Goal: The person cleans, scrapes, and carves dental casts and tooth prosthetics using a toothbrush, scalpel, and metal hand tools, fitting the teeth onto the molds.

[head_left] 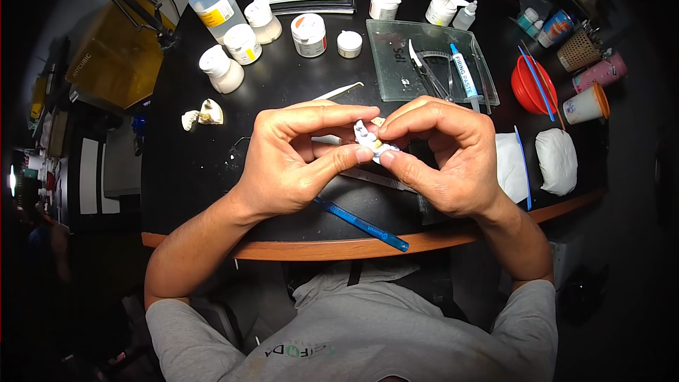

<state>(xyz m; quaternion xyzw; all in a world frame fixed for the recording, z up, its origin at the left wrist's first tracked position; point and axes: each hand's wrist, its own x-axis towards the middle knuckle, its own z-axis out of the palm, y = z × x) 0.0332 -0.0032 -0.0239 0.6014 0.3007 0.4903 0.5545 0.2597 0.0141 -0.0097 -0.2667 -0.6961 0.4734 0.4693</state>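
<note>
Above the bench, my left hand [293, 159] grips a small whitish dental model [364, 138] between thumb and fingers. A yellow spot shows on the model. My right hand [445, 155] is closed at the model's other side, its thumb and index fingertip on it. A small tooth-coloured bit shows by the right index fingertip; I cannot tell whether it is part of the model. Beneath the hands lie a metal instrument [375, 180] and a blue pen-like tool [364, 224]. Beyond the left fingers is a pale-handled hooked instrument [339, 90].
Several jars, one a red-labelled jar [309, 37], and a large bottle [212, 10] stand at the back. A glass slab [392, 64] carries tweezers and a firing paste syringe [465, 74]. A red bowl [530, 88] is at right. Tooth model pieces [211, 112] lie left.
</note>
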